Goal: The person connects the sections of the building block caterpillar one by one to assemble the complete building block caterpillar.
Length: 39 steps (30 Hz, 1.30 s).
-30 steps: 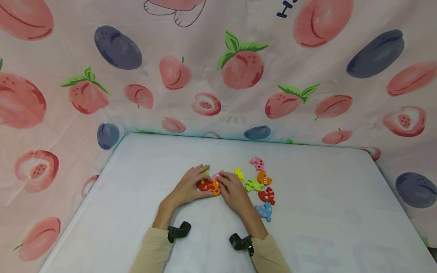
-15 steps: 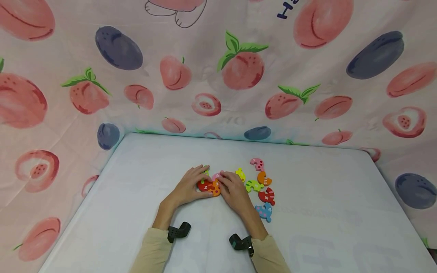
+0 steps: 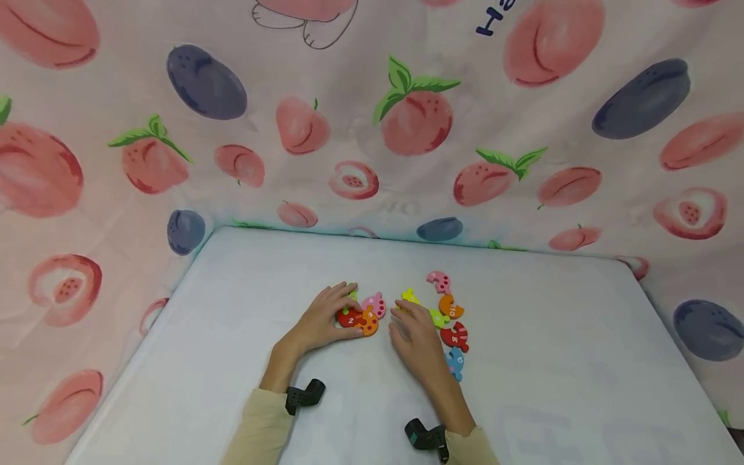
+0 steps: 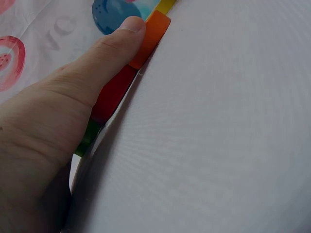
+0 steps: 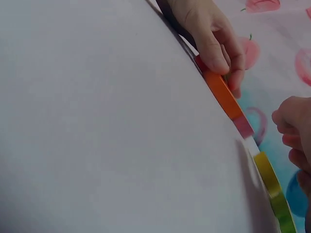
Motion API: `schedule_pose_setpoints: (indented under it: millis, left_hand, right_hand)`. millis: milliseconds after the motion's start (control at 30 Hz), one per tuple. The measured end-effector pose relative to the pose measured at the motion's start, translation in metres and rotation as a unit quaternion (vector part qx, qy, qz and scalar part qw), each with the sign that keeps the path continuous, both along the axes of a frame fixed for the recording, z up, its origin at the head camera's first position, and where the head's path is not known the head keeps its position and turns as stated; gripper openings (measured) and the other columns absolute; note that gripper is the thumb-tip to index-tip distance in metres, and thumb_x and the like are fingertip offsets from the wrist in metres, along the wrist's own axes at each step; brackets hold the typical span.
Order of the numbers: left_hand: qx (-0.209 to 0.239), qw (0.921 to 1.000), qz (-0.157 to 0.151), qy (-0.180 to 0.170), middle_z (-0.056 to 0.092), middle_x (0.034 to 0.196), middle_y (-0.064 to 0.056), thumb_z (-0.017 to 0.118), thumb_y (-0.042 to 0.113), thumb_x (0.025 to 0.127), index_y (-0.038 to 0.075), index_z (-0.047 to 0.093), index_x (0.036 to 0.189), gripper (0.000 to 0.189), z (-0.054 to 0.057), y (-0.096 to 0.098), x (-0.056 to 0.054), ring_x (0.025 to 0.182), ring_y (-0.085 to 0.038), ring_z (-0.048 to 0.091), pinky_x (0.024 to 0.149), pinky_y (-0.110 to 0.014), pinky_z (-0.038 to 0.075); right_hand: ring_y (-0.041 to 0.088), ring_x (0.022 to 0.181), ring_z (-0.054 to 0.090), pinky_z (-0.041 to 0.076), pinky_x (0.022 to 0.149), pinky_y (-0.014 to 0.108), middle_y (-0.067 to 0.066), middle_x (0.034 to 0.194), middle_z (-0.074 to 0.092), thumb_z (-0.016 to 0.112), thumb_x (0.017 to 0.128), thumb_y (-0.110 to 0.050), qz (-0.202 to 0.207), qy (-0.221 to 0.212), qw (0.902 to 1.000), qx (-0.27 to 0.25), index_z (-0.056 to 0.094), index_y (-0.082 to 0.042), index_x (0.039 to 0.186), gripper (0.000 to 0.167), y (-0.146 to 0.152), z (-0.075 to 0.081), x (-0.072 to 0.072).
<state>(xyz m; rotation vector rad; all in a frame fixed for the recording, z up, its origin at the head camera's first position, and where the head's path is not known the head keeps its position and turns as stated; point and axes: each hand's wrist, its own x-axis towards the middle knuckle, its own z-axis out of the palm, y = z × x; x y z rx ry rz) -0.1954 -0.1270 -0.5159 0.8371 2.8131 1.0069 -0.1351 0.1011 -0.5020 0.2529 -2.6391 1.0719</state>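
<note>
My left hand (image 3: pixel 321 318) grips a cluster of joined animal-shaped number puzzle pieces on the white table. Its thumb lies along the near edge, touching the orange piece (image 4: pixel 151 41), while the fingers reach over the far side. The cluster shows a red piece marked 2 (image 3: pixel 347 320), an orange piece marked 3 (image 3: pixel 370 323), a pink spotted piece (image 3: pixel 374 303) and a green piece mostly hidden by the fingers. To the right, my right hand (image 3: pixel 420 339) hovers apart from the cluster with loosely bent fingers, holding nothing visible. Below its fingertips is a yellow piece (image 3: pixel 409 296), partly covered.
Loose puzzle pieces lie right of the right hand: a pink spotted one (image 3: pixel 440 281), an orange 10 (image 3: pixel 451 307), a red 8 (image 3: pixel 456 336), a blue one (image 3: pixel 456 363) and a half-covered green one (image 3: pixel 438 318). A fruit-print cloth (image 3: pixel 354 129) hangs behind the table.
My right hand has let go of the cluster and moved right, uncovering the pink piece and covering part of the green and yellow ones. The left hand stays in place.
</note>
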Motion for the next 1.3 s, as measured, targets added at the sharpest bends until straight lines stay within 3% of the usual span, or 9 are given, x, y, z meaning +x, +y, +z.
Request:
schedule_pose_setpoints:
  millis: [167, 333, 600, 800, 1033, 1300]
  left_hand:
    - [0.008, 1.0, 0.0, 0.002, 0.041, 0.154, -0.001, 0.078, 0.045, 0.077, 0.028, 0.066, 0.109, 0.038, 0.001, -0.001, -0.001, 0.148, -0.028, 0.028, 0.122, -0.054, 0.018]
    - [0.011, 0.9999, -0.006, -0.003, 0.04, 0.155, -0.001, 0.078, 0.046, 0.078, 0.028, 0.066, 0.109, 0.038, -0.001, -0.001, 0.0, 0.148, -0.028, 0.027, 0.122, -0.055, 0.017]
    - [0.004, 0.9999, -0.004, -0.01, 0.038, 0.156, 0.0, 0.077, 0.047, 0.078, 0.028, 0.066, 0.11, 0.04, -0.001, -0.001, 0.0, 0.149, -0.027, 0.025, 0.123, -0.052, 0.015]
    - [0.004, 0.9999, -0.003, -0.01, 0.038, 0.156, -0.001, 0.077, 0.047, 0.078, 0.027, 0.066, 0.11, 0.04, 0.001, -0.001, 0.0, 0.149, -0.027, 0.025, 0.123, -0.052, 0.014]
    - [0.007, 1.0, -0.003, -0.005, 0.039, 0.155, -0.002, 0.077, 0.047, 0.078, 0.027, 0.065, 0.109, 0.039, 0.002, 0.0, 0.001, 0.148, -0.027, 0.026, 0.123, -0.052, 0.015]
    - [0.004, 1.0, -0.001, -0.009, 0.039, 0.155, 0.0, 0.077, 0.046, 0.078, 0.027, 0.065, 0.109, 0.038, 0.001, -0.001, 0.001, 0.149, -0.026, 0.025, 0.123, -0.052, 0.014]
  right_hand:
    - [0.023, 0.126, 0.05, 0.049, 0.103, 0.047, 0.003, 0.131, 0.06, 0.07, 0.088, -0.018, -0.013, -0.025, 0.9995, -0.017, 0.069, -0.008, 0.118, 0.032, 0.024, 0.002, 0.01]
    - [0.031, 0.126, 0.048, 0.046, 0.103, 0.053, 0.011, 0.134, 0.058, 0.071, 0.086, -0.013, -0.01, -0.022, 0.9995, -0.019, 0.066, -0.003, 0.121, 0.037, 0.052, 0.004, 0.014]
    - [0.035, 0.13, 0.043, 0.048, 0.099, 0.057, 0.016, 0.14, 0.051, 0.074, 0.084, -0.016, -0.023, -0.051, 0.9983, 0.014, 0.059, -0.003, 0.131, 0.05, 0.086, 0.007, 0.025]
    - [0.038, 0.131, 0.042, 0.045, 0.1, 0.062, 0.018, 0.141, 0.048, 0.075, 0.082, -0.019, -0.019, -0.081, 0.9963, 0.02, 0.055, -0.004, 0.134, 0.057, 0.097, 0.008, 0.034]
    - [0.035, 0.138, 0.039, 0.036, 0.108, 0.063, 0.014, 0.146, 0.044, 0.073, 0.086, -0.027, -0.04, -0.153, 0.9869, -0.029, 0.051, -0.013, 0.139, 0.059, 0.103, -0.002, 0.039]
    - [0.035, 0.138, 0.038, 0.034, 0.108, 0.064, 0.014, 0.145, 0.045, 0.072, 0.086, -0.026, -0.041, -0.147, 0.9871, -0.049, 0.052, -0.014, 0.137, 0.057, 0.106, -0.01, 0.039]
